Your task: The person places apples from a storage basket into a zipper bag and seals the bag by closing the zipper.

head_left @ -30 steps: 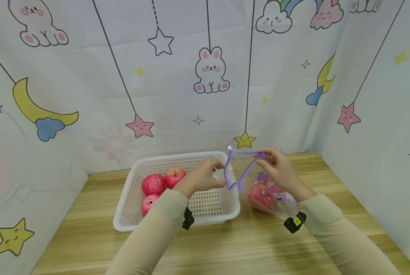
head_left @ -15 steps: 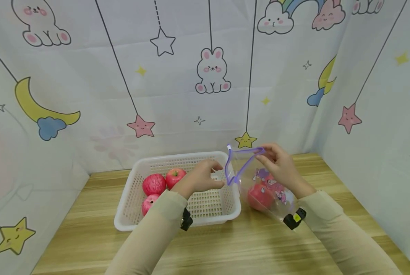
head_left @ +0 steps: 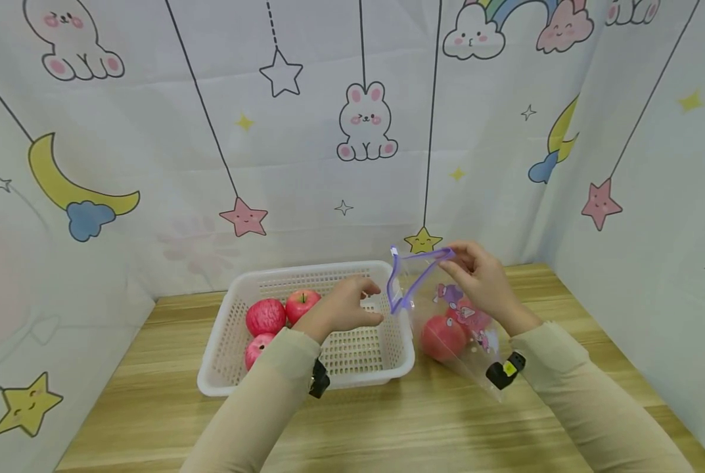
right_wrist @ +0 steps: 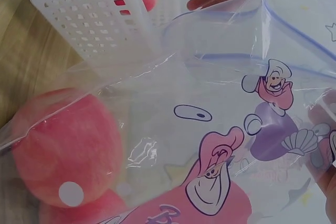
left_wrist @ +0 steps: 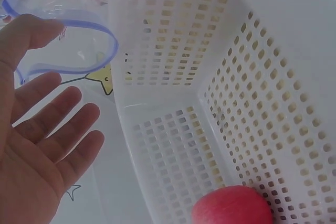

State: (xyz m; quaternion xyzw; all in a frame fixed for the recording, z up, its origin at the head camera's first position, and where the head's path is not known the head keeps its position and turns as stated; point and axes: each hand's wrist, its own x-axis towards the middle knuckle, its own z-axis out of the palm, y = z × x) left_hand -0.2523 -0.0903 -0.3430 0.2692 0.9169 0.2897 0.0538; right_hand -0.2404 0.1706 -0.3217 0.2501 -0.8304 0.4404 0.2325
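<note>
My right hand [head_left: 482,279] pinches the corner of a clear zip bag [head_left: 429,299] printed with cartoon figures. Its purple-edged mouth gapes toward the basket. An apple [head_left: 443,338] lies low inside the bag; the right wrist view shows a red apple [right_wrist: 68,148] with part of a second red one [right_wrist: 86,214] below it. Over the white basket [head_left: 210,355], my left hand [head_left: 346,305] holds nothing, its fingers and thumb spread apart beside the bag's mouth. In the left wrist view the thumb appears close to the purple zip [left_wrist: 86,23]; contact cannot be told.
Several red apples stand in the basket's left part, among them a dark red one [head_left: 266,316], one with a stem [head_left: 302,305] and one partly behind the left sleeve [head_left: 259,347]. The wooden table [head_left: 387,427] meets a printed cloth backdrop [head_left: 305,171] behind.
My right hand has risen slightly, lifting the bag's mouth, and its opening looks narrower. The apple in the bag has shifted slightly left. My left hand has barely moved.
</note>
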